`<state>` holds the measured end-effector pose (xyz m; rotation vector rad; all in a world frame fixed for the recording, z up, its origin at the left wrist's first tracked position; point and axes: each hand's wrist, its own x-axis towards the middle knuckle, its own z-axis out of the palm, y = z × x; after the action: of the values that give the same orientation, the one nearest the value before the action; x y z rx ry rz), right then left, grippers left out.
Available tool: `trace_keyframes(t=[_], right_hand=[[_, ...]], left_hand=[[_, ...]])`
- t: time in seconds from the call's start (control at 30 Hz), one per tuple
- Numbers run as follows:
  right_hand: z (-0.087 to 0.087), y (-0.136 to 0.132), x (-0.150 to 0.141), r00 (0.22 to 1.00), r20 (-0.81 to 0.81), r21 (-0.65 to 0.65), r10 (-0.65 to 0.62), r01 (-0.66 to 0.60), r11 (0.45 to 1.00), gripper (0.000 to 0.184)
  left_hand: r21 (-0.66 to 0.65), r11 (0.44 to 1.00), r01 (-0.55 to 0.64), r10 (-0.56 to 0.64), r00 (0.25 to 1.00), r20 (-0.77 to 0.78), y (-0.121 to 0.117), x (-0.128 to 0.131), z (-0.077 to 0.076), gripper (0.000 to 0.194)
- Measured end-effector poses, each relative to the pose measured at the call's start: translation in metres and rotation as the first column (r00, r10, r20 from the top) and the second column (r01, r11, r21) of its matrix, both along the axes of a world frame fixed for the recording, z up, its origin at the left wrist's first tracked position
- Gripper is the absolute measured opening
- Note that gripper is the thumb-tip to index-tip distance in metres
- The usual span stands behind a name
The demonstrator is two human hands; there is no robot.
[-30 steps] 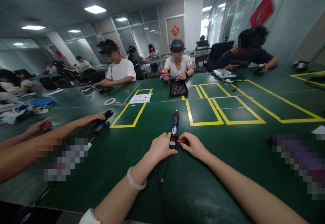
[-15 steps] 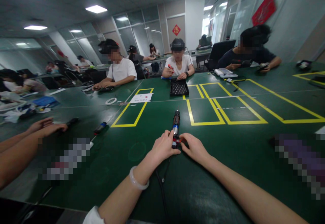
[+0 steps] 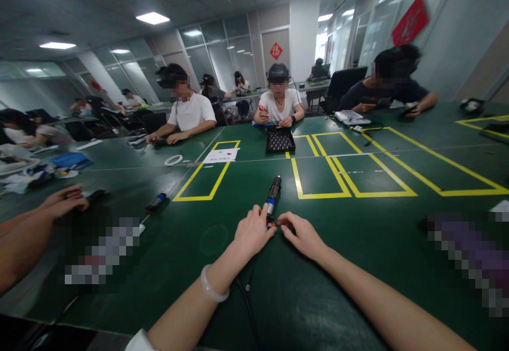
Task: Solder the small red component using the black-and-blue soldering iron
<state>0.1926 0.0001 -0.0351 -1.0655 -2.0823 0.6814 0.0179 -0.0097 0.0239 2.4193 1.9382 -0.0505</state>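
A corded electric screwdriver [image 3: 273,196], dark with a blue and silver band, lies on the green table with its tip pointing away from me. My left hand [image 3: 253,230] is closed around its rear part, covering much of that end. Small red and orange parts show between the left fingers and my right hand [image 3: 301,233]. The right hand rests beside the tool's rear end, fingers bent and thumb slightly apart, with nothing visible in them. Whether its fingertips touch the tool is unclear. A black cable [image 3: 247,302] runs toward me from under my left wrist.
Yellow tape rectangles [image 3: 321,196] mark the green table [image 3: 350,266]. Ahead, a co-worker with a red tool sits behind a black tray [image 3: 280,141] of small pieces. Another screwdriver [image 3: 156,202] lies left, near a co-worker's hands [image 3: 66,201]. A paper sheet [image 3: 221,155] lies beyond.
The screwdriver has tilted, its tip shifting right and its rear end left. My left hand moved slightly left with it. The left co-worker's hands drew back left.
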Motion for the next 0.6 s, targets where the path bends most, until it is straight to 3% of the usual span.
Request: trace_keyframes(t=[0.13,0.27,0.6], right_hand=[[-0.001,0.001,0.002,1.000,-0.002,-0.014,0.024,-0.024,1.000,0.015],[-0.003,0.003,0.003,0.999,0.020,-0.017,0.027,-0.027,1.000,0.014],[-0.005,0.005,0.003,0.999,0.020,-0.002,0.036,-0.036,0.999,0.013]], left_hand=[[0.002,1.000,-0.022,0.022,0.999,-0.039,-0.009,-0.024,0.001,0.062],[-0.001,0.996,-0.089,0.089,0.993,-0.082,-0.024,-0.063,0.002,0.063],[-0.043,0.954,-0.296,0.293,0.954,-0.064,-0.057,-0.217,-0.012,0.067]])
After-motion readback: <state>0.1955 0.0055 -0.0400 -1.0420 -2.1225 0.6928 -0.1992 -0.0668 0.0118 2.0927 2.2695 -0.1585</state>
